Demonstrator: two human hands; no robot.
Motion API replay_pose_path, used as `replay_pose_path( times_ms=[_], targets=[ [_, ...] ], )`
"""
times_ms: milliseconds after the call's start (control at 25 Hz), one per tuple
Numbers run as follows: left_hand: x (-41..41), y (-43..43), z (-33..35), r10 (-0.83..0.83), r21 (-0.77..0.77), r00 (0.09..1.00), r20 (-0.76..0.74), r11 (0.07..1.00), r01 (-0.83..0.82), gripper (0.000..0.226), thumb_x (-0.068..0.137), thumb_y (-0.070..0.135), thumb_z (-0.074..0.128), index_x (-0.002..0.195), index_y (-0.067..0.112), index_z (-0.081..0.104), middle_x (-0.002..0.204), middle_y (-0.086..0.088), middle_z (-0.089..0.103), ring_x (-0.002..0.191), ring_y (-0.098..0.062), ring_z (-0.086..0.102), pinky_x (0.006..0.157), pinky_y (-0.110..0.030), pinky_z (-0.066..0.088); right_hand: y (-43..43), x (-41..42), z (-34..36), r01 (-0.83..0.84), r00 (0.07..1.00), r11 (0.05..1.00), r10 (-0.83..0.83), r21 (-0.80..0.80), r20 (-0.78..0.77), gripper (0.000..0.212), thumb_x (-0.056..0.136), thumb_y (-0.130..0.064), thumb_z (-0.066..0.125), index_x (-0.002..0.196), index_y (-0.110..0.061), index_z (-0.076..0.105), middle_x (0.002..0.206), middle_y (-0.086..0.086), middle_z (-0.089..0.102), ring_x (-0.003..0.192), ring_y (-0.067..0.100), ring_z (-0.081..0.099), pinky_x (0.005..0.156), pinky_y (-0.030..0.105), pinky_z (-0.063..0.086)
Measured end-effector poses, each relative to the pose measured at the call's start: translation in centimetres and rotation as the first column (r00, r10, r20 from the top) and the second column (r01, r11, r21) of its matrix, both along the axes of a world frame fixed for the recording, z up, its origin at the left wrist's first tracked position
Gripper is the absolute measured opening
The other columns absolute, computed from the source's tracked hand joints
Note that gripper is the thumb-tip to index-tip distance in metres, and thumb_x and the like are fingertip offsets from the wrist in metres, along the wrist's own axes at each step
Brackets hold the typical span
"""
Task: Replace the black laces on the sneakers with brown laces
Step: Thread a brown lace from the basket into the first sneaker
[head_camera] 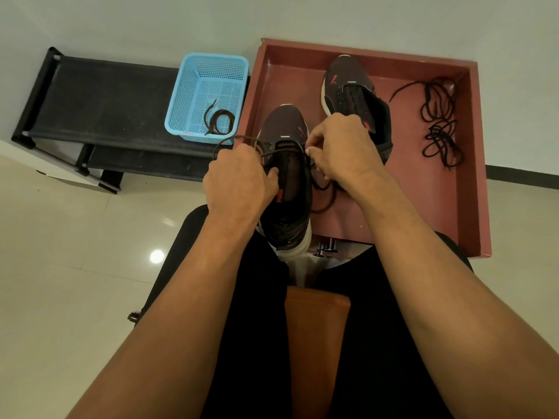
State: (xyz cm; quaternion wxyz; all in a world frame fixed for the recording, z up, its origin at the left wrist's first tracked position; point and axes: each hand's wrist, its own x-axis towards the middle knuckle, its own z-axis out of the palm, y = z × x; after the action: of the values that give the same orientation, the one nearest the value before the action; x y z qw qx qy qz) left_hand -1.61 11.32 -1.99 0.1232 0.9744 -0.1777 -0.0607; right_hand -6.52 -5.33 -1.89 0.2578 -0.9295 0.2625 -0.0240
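Head view: my only view; I am looking down past both forearms.
Near sneaker (287, 182): heel toward the lap, toe over the red tray (423, 201).
Left hand (239, 179): fingers curled round the brown lace (236, 138), thumb at the shoe's opening.
Right hand (341, 149): I see it pinching the same lace at the right eyelets.
Far sneaker (348, 86): in the tray, heel end hidden behind the right hand.
Black laces (438, 116): loose heaps on the tray's right, well apart.
Blue basket (208, 60): on the black rack (106, 95), with a spare brown lace (219, 120) coiled inside.
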Motion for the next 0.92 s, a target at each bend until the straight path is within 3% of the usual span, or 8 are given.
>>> replay_pose_path(
  times_ms=[240, 320, 400, 520, 640, 760, 840, 920],
  targets=[
    [0.4, -0.1, -0.7, 0.01, -0.054, 1.0, -0.025, 0.998, -0.012, 0.024, 0.091, 0.032, 0.067, 0.091, 0.008, 0.063, 0.089, -0.013, 0.061, 0.088, -0.039, 0.065, 0.069, -0.039, 0.043, 0.6, 0.2, 0.5, 0.006, 0.995, 0.994, -0.016, -0.108, -0.098, 0.007, 0.087, -0.009, 0.07, 0.092, -0.011, 0.074, 0.084, 0.013, 0.067, 0.072, 0.032, 0.069, 0.073, 0.042, 0.064],
    [0.6, 0.0, -0.9, 0.011, -0.063, 0.999, -0.034, 0.998, -0.013, 0.023, 0.091, 0.03, 0.068, 0.092, 0.008, 0.063, 0.091, -0.014, 0.063, 0.088, -0.038, 0.065, 0.069, -0.039, 0.045, 0.8, -0.3, 1.0, -0.019, 0.979, 0.991, -0.009, -0.135, -0.206, 0.007, 0.084, -0.004, 0.072, 0.086, -0.005, 0.065, 0.085, 0.014, 0.063, 0.072, 0.033, 0.063, 0.07, 0.038, 0.06],
    [0.8, 0.1, -1.1, 0.008, -0.06, 0.999, -0.032, 0.998, -0.01, 0.025, 0.09, 0.032, 0.069, 0.092, 0.007, 0.062, 0.092, -0.016, 0.065, 0.088, -0.037, 0.066, 0.069, -0.039, 0.045, 1.1, -1.1, 1.2, -0.096, 0.935, 0.984, 0.037, -0.15, -0.352, 0.023, 0.083, 0.002, 0.073, 0.076, -0.006, 0.052, 0.076, 0.01, 0.057, 0.071, 0.03, 0.059, 0.064, 0.035, 0.051],
    [0.9, 0.1, -0.9, 0.017, -0.06, 0.998, -0.056, 0.998, -0.02, 0.025, 0.091, 0.033, 0.069, 0.092, 0.01, 0.062, 0.091, -0.012, 0.063, 0.084, -0.031, 0.06, 0.069, -0.038, 0.042, 1.1, -1.7, 1.0, -0.172, 0.862, 0.982, 0.113, -0.076, -0.494, 0.02, 0.09, 0.002, 0.067, 0.075, -0.008, 0.058, 0.068, 0.007, 0.067, 0.064, 0.024, 0.072, 0.057, 0.03, 0.056],
    [0.7, 0.1, -0.6, -0.002, -0.061, 0.996, -0.086, 0.998, -0.004, 0.023, 0.092, 0.037, 0.07, 0.098, 0.014, 0.068, 0.097, -0.011, 0.064, 0.089, -0.031, 0.061, 0.071, -0.038, 0.043, 0.3, -1.4, 0.6, -0.06, 0.936, 0.996, 0.031, -0.072, -0.35, 0.007, 0.094, -0.009, 0.07, 0.087, -0.009, 0.069, 0.079, 0.011, 0.074, 0.061, 0.023, 0.074, 0.065, 0.032, 0.064],
    [0.5, 0.1, -0.5, -0.01, -0.073, 0.996, -0.084, 0.997, 0.004, 0.028, 0.092, 0.04, 0.073, 0.108, 0.018, 0.071, 0.105, -0.011, 0.068, 0.1, -0.034, 0.066, 0.073, -0.037, 0.043, 0.2, -0.9, 0.6, -0.002, 0.995, 0.999, -0.001, -0.037, -0.1, 0.008, 0.098, -0.019, 0.068, 0.094, -0.016, 0.075, 0.069, 0.005, 0.073, 0.055, 0.016, 0.072, 0.061, 0.028, 0.061],
    [0.5, 0.0, -0.5, 0.0, -0.082, 0.997, -0.076, 0.997, -0.006, 0.029, 0.092, 0.04, 0.073, 0.11, 0.017, 0.07, 0.103, -0.01, 0.067, 0.096, -0.031, 0.064, 0.072, -0.037, 0.041, 0.5, -0.5, 0.6, -0.01, 0.999, 0.999, 0.012, 0.032, -0.042, 0.008, 0.098, -0.019, 0.07, 0.095, -0.021, 0.077, 0.069, 0.004, 0.072, 0.047, 0.011, 0.068, 0.061, 0.027, 0.062],
    [0.5, -0.1, -0.6, 0.001, -0.092, 0.997, -0.072, 0.996, -0.008, 0.026, 0.092, 0.037, 0.072, 0.105, 0.015, 0.069, 0.1, -0.009, 0.066, 0.093, -0.03, 0.064, 0.071, -0.037, 0.042, 0.5, 0.1, 0.2, -0.006, 1.0, 1.0, 0.006, -0.006, -0.023, 0.007, 0.095, -0.018, 0.072, 0.092, -0.021, 0.078, 0.073, 0.004, 0.071, 0.052, 0.012, 0.068, 0.067, 0.03, 0.064]
  ],
)
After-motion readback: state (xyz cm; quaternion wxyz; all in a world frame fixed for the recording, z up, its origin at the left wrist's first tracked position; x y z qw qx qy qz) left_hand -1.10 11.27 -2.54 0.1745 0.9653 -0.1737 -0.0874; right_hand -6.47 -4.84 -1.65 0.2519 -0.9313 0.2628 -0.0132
